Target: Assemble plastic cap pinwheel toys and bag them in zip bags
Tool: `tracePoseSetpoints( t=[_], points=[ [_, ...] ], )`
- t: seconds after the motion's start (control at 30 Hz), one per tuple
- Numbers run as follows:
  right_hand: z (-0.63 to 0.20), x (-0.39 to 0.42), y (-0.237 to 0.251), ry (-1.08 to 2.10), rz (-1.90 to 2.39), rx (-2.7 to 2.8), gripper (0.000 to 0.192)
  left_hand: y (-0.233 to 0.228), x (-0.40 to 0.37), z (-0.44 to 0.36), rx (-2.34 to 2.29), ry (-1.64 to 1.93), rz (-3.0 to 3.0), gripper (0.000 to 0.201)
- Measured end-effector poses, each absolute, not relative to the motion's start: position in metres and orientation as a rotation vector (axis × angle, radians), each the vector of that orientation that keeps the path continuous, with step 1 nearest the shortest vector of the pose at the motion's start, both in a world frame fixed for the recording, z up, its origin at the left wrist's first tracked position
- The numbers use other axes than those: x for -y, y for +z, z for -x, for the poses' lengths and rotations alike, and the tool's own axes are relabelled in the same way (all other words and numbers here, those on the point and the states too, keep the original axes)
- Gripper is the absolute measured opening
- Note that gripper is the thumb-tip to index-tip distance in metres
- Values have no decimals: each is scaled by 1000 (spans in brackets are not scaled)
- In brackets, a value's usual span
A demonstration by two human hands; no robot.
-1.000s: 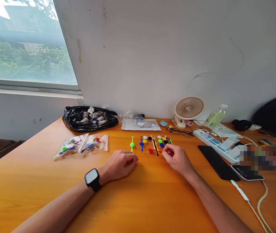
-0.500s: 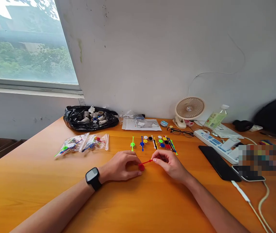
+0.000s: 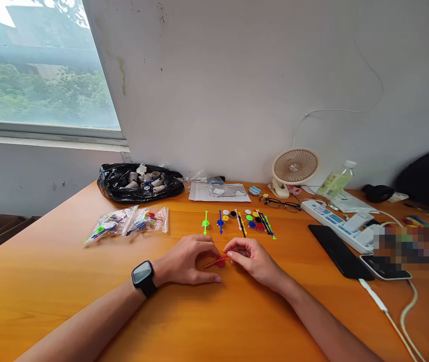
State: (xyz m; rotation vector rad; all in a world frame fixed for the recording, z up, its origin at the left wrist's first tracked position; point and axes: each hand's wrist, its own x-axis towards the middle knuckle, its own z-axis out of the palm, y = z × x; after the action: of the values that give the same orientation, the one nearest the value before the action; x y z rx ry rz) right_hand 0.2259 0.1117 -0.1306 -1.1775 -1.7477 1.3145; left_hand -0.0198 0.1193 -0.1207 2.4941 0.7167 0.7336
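1. Far left of the red spinner piece point(image 3: 216, 262), two clear zip bags point(image 3: 129, 222) of coloured parts lie on the wooden table point(image 3: 48, 281); behind them sits a black plastic bag point(image 3: 139, 183) of small cylinders.
2. The left hand point(image 3: 188, 260), a dark smartwatch point(image 3: 143, 277) on its wrist, rests just left of the red piece, fingers curled loosely over its stick end; whether they pinch it I cannot tell.
3. The red piece lies low on the table between the two hands, its long axis running nearly left to right, the round disc end toward the right hand. Both hands are equally close, one at each end.
4. The right hand point(image 3: 250, 255) touches the disc end, thumb and forefinger closed in a pinch on it.
5. Behind the red piece, farther from the person, a row of loose coloured arrows and discs point(image 3: 242, 221) is spread out.
6. Right of it: glasses point(image 3: 280, 203), a small fan point(image 3: 294, 168), a bottle point(image 3: 335, 183), a power strip point(image 3: 337, 221), a black phone point(image 3: 339, 251). No writing is legible anywhere.
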Motion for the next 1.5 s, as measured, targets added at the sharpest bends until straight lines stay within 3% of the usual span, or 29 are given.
tracePoseSetpoints(
  t=[0.33, 1.1, 1.3, 1.4, 1.5],
  points=[
    [-226, -111, -137, 1362, 1231, 1760, 16, -131, -119, 12, -781, 810, -2566, 12],
    [-227, -106, -126, 844, 1268, 2029, 13, -127, -108, 5, -877, 712, -2859, 19],
    [-237, -106, -116, 669, 1338, 1904, 29, -127, -106, 4, -873, 808, -2801, 23],
    [-232, -97, -109, 789, 1333, 1904, 42, -124, -106, 6, -874, 878, -2768, 29],
    [-230, -90, -96, 1271, 1171, 1816, 46, -119, -108, 13, -900, 1004, -2702, 33]
  ],
)
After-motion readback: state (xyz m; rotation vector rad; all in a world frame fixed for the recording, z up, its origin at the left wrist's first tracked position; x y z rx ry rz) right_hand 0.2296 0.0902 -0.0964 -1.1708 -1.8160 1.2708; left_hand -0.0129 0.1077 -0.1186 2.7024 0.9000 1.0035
